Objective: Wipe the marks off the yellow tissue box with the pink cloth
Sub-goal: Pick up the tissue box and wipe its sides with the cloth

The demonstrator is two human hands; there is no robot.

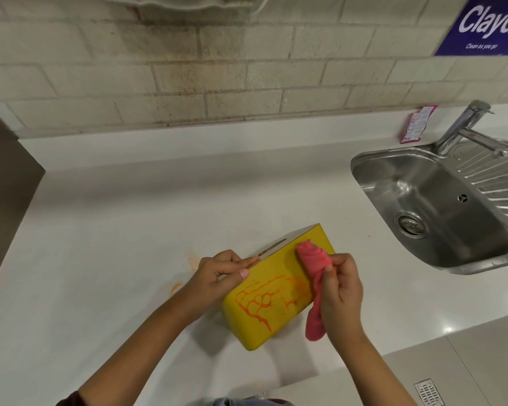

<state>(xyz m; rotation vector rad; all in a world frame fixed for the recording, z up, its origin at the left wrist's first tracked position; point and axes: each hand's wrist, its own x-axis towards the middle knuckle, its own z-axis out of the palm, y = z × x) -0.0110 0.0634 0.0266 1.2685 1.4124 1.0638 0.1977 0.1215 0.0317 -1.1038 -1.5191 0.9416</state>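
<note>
We could not see the tissue box's (272, 297) near-left top edge under the left hand (217, 273). The right edge cut off the purple sign (487, 24) and the sink's (423, 206) draining board.

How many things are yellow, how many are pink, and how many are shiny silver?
Yellow: 1, the tissue box.
Pink: 2, the cloth in the right hand and a small packet by the wall.
Shiny silver: 2, the sink and the tap.
Total: 5.
</note>
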